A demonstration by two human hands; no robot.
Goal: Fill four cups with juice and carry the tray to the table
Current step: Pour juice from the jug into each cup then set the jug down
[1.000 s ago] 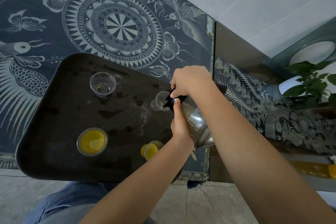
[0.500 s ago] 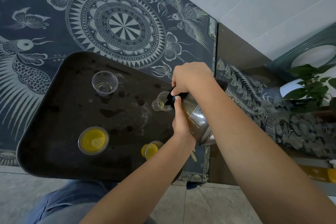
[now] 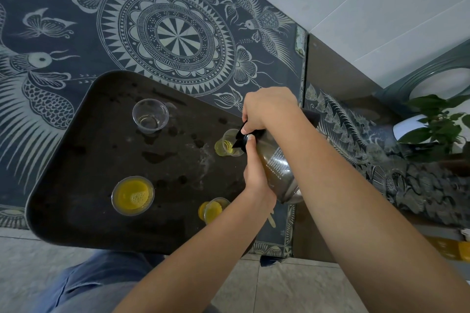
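Note:
A dark tray (image 3: 76, 175) lies on a patterned blue cloth. On it stand several clear plastic cups. The near-left cup (image 3: 133, 195) holds orange juice, and so does the near-right cup (image 3: 213, 208). The far-left cup (image 3: 150, 115) looks almost empty. Over the far-right cup (image 3: 227, 144) a glass jug (image 3: 278, 170) with a black spout is tilted, and yellow juice shows in that cup. My right hand (image 3: 267, 109) grips the jug's top from above. My left hand (image 3: 256, 173) holds the jug's side from below.
The patterned cloth (image 3: 165, 33) covers the surface around the tray. A potted green plant (image 3: 437, 122) in a white pot stands at the right. A dark carved wooden edge (image 3: 356, 140) runs beside the jug. Tiled floor and my blue-clad knee (image 3: 84, 284) lie below the tray.
The jug has tipped a little further, and yellow juice now shows in the far-right cup, which looked nearly clear before. Both hands keep their hold.

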